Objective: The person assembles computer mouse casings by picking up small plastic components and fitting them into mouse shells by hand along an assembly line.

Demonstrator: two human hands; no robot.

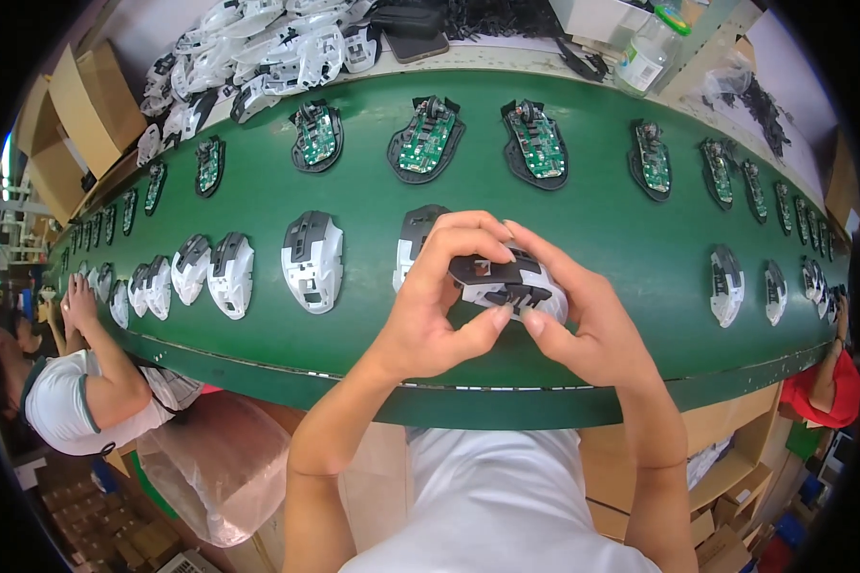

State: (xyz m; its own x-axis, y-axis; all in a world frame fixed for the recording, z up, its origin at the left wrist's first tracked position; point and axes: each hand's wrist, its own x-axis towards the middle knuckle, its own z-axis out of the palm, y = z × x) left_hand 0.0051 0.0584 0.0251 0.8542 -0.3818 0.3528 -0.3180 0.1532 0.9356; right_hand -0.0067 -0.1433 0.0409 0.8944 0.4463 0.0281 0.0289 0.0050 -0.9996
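Between both hands, raised over the green belt, is a white and black computer mouse shell. My left hand grips its left side, fingers curled over the top and thumb at the near edge. Closed around the right side is my right hand, its thumb pressing a black part by the other thumb. Just behind my left hand lies another mouse shell, partly covered by it. Farther left a white mouse shell with a dark top rests on the belt.
Mouse bases with green circuit boards line the far side of the green belt. White shells are heaped on the shelf behind, near a glass jar. Co-workers sit at left and right.
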